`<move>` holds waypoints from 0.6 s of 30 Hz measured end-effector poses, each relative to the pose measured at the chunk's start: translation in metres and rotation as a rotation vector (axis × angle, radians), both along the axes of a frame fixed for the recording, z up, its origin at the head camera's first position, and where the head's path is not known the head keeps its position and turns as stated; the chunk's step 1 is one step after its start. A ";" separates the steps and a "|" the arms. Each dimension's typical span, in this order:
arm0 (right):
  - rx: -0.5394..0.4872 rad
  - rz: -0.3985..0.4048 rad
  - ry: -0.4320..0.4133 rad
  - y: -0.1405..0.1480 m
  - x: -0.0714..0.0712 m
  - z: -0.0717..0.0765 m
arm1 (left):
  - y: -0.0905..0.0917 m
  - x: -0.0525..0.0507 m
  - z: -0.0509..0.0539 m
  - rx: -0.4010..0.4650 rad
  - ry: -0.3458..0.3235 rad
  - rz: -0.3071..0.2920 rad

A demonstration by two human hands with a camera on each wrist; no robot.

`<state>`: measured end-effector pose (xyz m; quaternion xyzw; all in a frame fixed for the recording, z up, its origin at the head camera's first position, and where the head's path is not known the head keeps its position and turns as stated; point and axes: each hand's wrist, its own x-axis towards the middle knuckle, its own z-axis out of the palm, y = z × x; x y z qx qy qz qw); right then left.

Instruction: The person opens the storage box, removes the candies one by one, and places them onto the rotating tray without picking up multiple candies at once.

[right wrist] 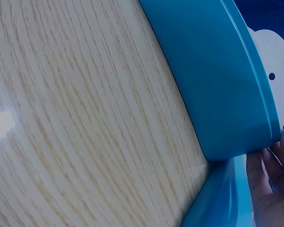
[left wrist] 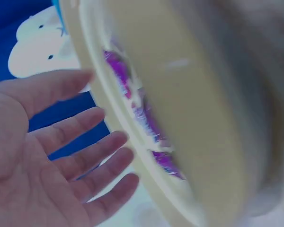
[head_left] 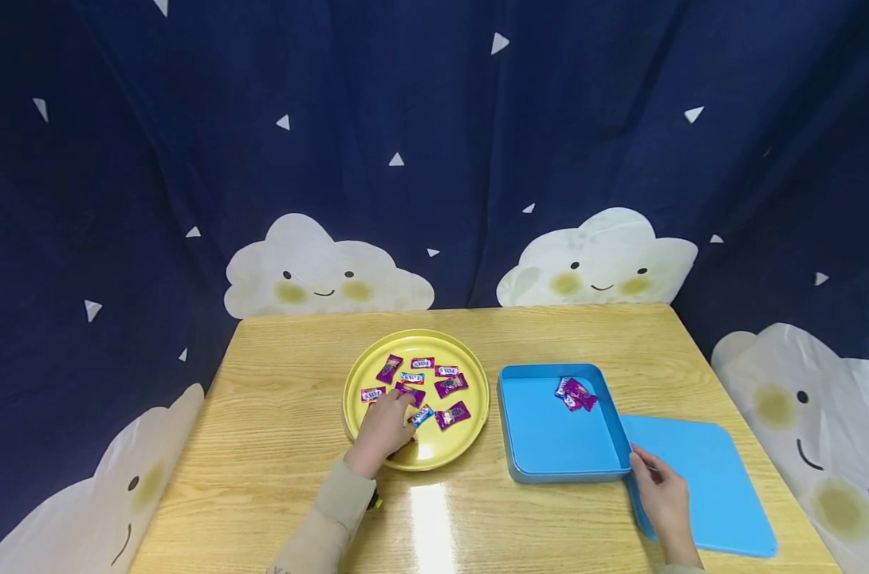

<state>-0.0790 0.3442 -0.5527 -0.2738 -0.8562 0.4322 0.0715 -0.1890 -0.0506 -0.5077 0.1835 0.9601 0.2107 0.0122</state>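
A round yellow tray [head_left: 470, 430] holds several wrapped candies, some purple like this purple-wrapped candy [head_left: 452, 414], others blue or red and white. My left hand [head_left: 387, 429] hovers over the tray's near-left part, beside the candies. In the left wrist view its fingers are spread and relaxed, with nothing between them. At the right, an open square blue box [head_left: 556, 438] has a few wrapped candies [head_left: 578, 394] in its far right corner. My right hand [head_left: 662, 496] pinches the box's near right corner between thumb and fingers.
A flat blue lid [head_left: 721, 478] lies right of the box, partly beneath my right hand. Both containers stand on a wooden table [head_left: 277, 399]. A dark blue curtain [head_left: 377, 96] with white clouds and triangles surrounds the table. A small dark object [head_left: 375, 501] shows beside the left sleeve.
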 end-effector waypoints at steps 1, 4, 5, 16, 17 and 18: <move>0.002 -0.005 0.003 0.000 0.000 0.000 | 0.002 -0.003 0.003 -0.007 0.000 -0.004; 0.001 -0.006 0.009 0.001 -0.001 -0.001 | 0.010 -0.014 0.013 -0.017 -0.013 -0.028; -0.001 -0.008 0.005 0.001 -0.001 -0.001 | 0.013 -0.018 0.016 -0.021 -0.019 -0.037; 0.003 -0.015 0.001 0.000 -0.001 -0.002 | 0.070 -0.056 0.030 -0.107 0.092 -0.160; 0.007 -0.018 0.006 0.001 -0.001 -0.003 | 0.076 -0.059 0.031 -0.117 0.099 -0.169; 0.007 -0.018 0.006 0.001 -0.001 -0.003 | 0.083 -0.062 0.031 -0.129 0.108 -0.179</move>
